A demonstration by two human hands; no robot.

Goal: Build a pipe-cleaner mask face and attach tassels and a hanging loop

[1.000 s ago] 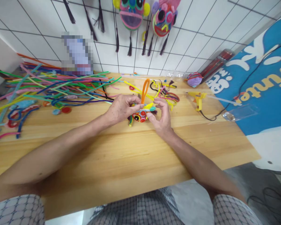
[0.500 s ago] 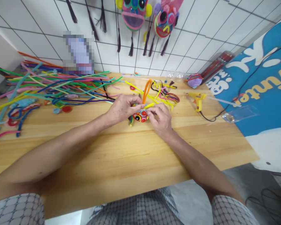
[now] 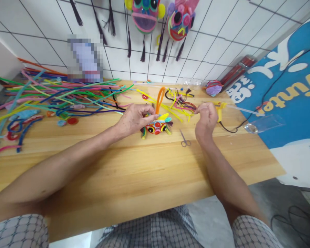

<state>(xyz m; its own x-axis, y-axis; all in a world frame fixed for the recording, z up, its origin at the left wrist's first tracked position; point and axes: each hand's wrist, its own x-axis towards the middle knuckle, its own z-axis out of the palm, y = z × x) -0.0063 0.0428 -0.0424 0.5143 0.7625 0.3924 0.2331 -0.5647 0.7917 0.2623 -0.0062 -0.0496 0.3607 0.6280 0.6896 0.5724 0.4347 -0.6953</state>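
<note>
A small pipe-cleaner animal face (image 3: pixel 157 128), red with yellow-ringed black eyes, sits on the wooden table in front of me. An orange pipe-cleaner loop (image 3: pixel 159 98) stands up from its top, beside yellow and pale blue pieces. My left hand (image 3: pixel 136 120) pinches the face's upper left edge, at the base of the loop. Off to the right, my right hand (image 3: pixel 206 120) is raised with its fingers curled together near the yellow glue gun (image 3: pixel 220 112); whatever they hold, if anything, is too small to make out. Small scissors (image 3: pixel 185 140) lie between the face and my right hand.
Many coloured pipe cleaners (image 3: pixel 74 93) are heaped at the left. Yellow strips and cords (image 3: pixel 181 103) lie behind the face. A purple yarn ball (image 3: pixel 214 88) and a plastic bag (image 3: pixel 265 124) are at the right. Finished masks (image 3: pixel 144 17) with tassels hang on the wall.
My right hand has left the face and moved right towards the glue gun, uncovering the face's right side and the scissors. My left hand has stayed at the face.
</note>
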